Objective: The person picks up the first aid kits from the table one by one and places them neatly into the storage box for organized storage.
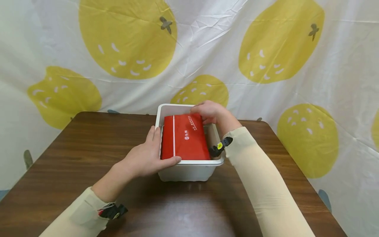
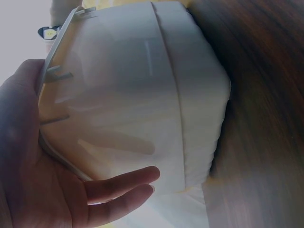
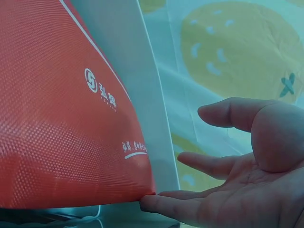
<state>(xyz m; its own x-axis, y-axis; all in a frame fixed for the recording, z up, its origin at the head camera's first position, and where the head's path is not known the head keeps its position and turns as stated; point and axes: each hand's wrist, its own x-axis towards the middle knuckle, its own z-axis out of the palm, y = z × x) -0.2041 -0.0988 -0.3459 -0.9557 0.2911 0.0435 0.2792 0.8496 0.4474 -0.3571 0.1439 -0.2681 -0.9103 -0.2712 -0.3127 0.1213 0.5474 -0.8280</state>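
Observation:
A red pouch [image 1: 189, 141] with a white stripe and white print lies in a white plastic bin [image 1: 184, 163]. My left hand [image 1: 145, 156] rests at the bin's near left corner, thumb along the front rim and fingers against the left side. In the left wrist view, extended fingers [image 2: 121, 194] lie along the bin's outer wall. Over the far right part of the bin, my right hand [image 1: 209, 111] reaches to the pouch's far corner. The right wrist view shows its fingers loosely spread, one fingertip [image 3: 149, 203] right at that corner.
The bin stands on a dark brown wooden table [image 1: 118, 138]. Behind it hangs a white curtain [image 1: 204, 36] printed with large yellow fruit. Beneath the pouch, a pale cord [image 3: 97, 219] shows in the right wrist view.

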